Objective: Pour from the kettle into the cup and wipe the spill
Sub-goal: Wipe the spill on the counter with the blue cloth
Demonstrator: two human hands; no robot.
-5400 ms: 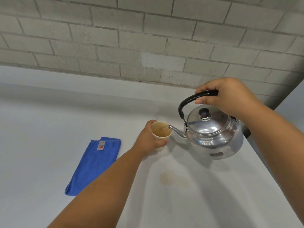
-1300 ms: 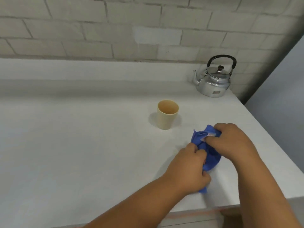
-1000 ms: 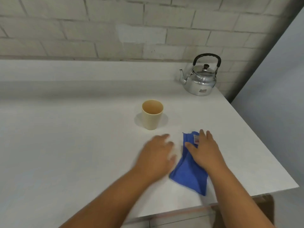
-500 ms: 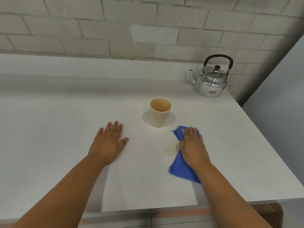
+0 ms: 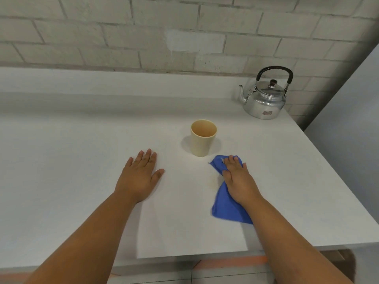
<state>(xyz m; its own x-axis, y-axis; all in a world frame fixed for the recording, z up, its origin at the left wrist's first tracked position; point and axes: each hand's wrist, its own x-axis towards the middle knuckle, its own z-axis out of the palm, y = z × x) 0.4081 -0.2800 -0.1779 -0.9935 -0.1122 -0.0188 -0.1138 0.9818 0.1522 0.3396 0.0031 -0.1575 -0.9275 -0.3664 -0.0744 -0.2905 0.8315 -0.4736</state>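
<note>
A beige cup [image 5: 203, 140] stands upright in the middle of the white table [image 5: 61, 160]. The shiny metal kettle [image 5: 264, 99] with a black handle sits at the far right corner, spout pointing left. My right hand [image 5: 238, 179] lies flat on a crumpled blue cloth [image 5: 225, 206], pressing it to the table just in front and to the right of the cup. A faint yellowish spill [image 5: 212, 181] shows at the cloth's left edge. My left hand [image 5: 141, 175] rests flat on the table, fingers spread, to the left of the cup, holding nothing.
A grey brick wall [image 5: 184, 33] runs behind the table, with a raised white ledge [image 5: 102, 80] along it. The table's right edge [image 5: 338, 181] drops off next to a grey panel. The near edge [image 5: 184, 255] lies just under my forearms.
The hands let go of the bunched cloth; the left one moved away to the left and lay flat. My right hand now presses the cloth, which has shifted slightly toward the cup.
</note>
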